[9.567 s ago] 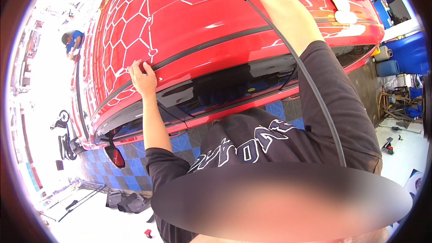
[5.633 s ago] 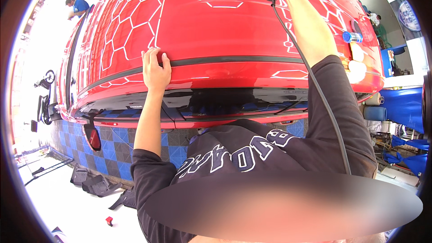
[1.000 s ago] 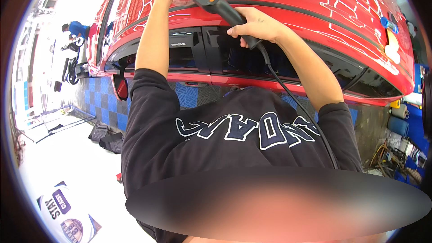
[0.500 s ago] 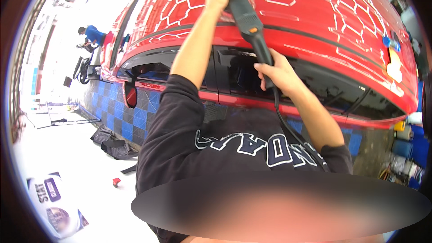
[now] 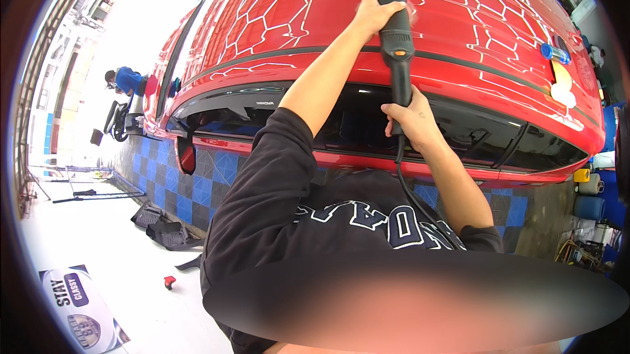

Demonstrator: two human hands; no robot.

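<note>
My left hand (image 5: 378, 9) grips the head of a long black polisher (image 5: 397, 45) with an orange switch, on the roof of a red car (image 5: 275, 0). My right hand (image 5: 410, 118) is wrapped round the handle at the near end, where a cord runs down along my dark shirt. The tool's pad is mostly hidden under its body. A blue bottle (image 5: 556, 53) and pale yellow and white pads (image 5: 562, 88) lie on the roof at the right. The dark side windows (image 5: 354, 118) are below my arms.
A person in blue (image 5: 128, 82) is at the car's front, near a scooter (image 5: 118, 124). Blue and grey floor tiles (image 5: 164, 177) lie beside the car. Black mats (image 5: 167, 232) and a small red object (image 5: 169, 282) are on the white floor. Containers (image 5: 588, 206) stand at the right.
Both hands and the polisher have moved right across the roof since one second ago, and the tool has turned from slanted to nearly lengthwise away from me. My grip stays on it.
</note>
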